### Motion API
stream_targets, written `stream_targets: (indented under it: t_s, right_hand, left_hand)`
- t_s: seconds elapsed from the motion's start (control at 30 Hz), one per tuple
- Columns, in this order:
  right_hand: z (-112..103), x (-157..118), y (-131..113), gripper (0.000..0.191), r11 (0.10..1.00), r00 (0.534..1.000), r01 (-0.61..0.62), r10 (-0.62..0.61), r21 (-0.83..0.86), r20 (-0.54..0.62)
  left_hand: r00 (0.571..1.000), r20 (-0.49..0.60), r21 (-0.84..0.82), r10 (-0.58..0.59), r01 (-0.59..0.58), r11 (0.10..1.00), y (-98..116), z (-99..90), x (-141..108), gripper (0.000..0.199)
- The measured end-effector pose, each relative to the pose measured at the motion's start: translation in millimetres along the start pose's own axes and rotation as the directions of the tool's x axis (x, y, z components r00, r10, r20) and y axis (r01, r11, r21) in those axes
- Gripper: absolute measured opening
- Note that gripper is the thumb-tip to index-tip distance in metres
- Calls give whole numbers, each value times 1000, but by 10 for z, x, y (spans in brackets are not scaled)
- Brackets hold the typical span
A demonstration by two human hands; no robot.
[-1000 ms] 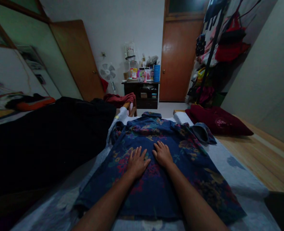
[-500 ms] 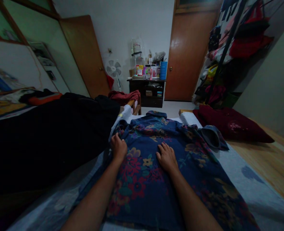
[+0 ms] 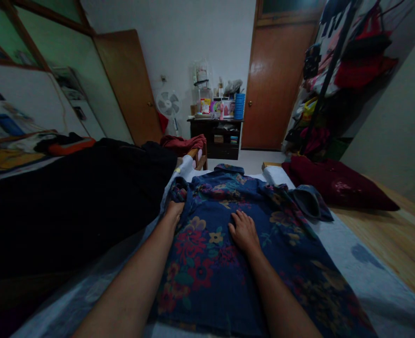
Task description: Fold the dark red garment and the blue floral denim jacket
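Movement at the left hand point(image 3: 176, 211): gone from flat on the middle of the floral shirt point(image 3: 210, 256) out to its left edge, then tucked in against the bunched left sleeve point(image 3: 179, 191). Suggests, as a judgement, a change from two palms on the fabric to one busy at the edge and one steadying. Partly hidden by cloth there; cannot tell how wide or narrow the grip, nor whether pinching the sleeve or merely reaching beneath. To the left of that hand, close by, a heap of black fabric point(image 3: 80, 202). Unchanged at the right hand point(image 3: 243, 230): laid palm down on the shirt's middle, spread loosely, with nothing grasped. Stretched out beneath and around both hands, with hem toward the body and collar point(image 3: 229, 168) well ahead of the grip. Rightward and ahead of the right hand, the right sleeve point(image 3: 313, 202) on a pale sheet point(image 3: 358, 263); farther that way, a maroon cushion point(image 3: 341, 185).
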State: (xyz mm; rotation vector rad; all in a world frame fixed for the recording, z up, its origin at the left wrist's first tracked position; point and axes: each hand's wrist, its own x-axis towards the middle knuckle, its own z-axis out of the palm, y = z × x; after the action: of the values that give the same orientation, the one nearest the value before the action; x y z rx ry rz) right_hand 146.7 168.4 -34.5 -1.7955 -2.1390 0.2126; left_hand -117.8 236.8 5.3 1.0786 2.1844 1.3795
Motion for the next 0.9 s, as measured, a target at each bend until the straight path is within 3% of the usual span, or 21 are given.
stream_targets:
  t_s: [0.13,0.27,0.37,0.47,0.57,0.63,0.73,0.9]
  right_hand:
    - [-4,-1,1,48,1000,1000,-4,4,4,4]
    - [-13,4,0,48,1000,1000,-7,6,9,9]
    - [-22,3,-5,48,1000,999,-20,20,14,26]
    - [-36,-3,-12,49,1000,999,-20,20,18,30]
    - [-48,-9,-19,48,1000,1000,-12,11,23,20]
    - [-49,-11,-21,48,1000,1000,-9,8,24,15]
    - [-39,-6,-14,48,999,1000,-11,11,30,10]
    - [-17,3,4,48,999,1000,-6,6,39,6]
  left_hand:
    - [999,-39,94,31,-27,995,111,-31,88,22]
    - [976,-91,173,199,-181,968,381,-75,94,31]
    - [902,-70,316,426,-385,867,544,-64,2,40]
    - [811,38,516,584,-517,683,481,-7,-109,62]
    - [782,240,674,575,-561,481,201,37,-149,66]
    - [810,333,731,483,-545,410,12,25,-125,54]
    - [811,348,765,470,-536,358,-101,-42,-77,51]
    - [785,287,762,550,-535,366,68,-50,-310,48]
